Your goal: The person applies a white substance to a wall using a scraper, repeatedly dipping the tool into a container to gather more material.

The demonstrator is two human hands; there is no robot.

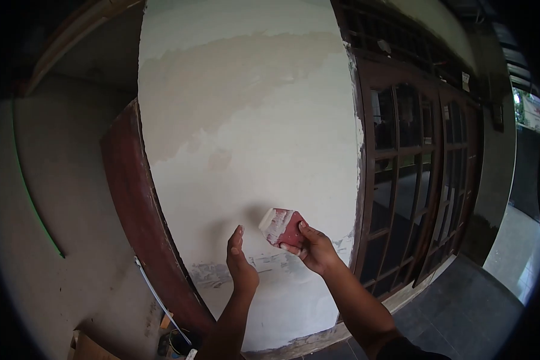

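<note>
My right hand (315, 249) grips a flat red scraper (291, 231) by its lower right side, thumb on the near face. Whitish paste coats the scraper's left part and edge. To the left of it, my left hand (241, 264) is raised with its fingers stretched up, holding nothing and apart from the scraper. Behind both hands stands a pale wall panel (270, 150), with a darker beige patch across its upper part and rough grey marks low down.
Brown doors with glass panes (402, 174) stand right of the panel. A dark red board (135, 204) runs along its left side. A black bucket (180, 342) and a cardboard box (90, 348) are at the lower left. Dark floor tiles (456, 306) lie lower right.
</note>
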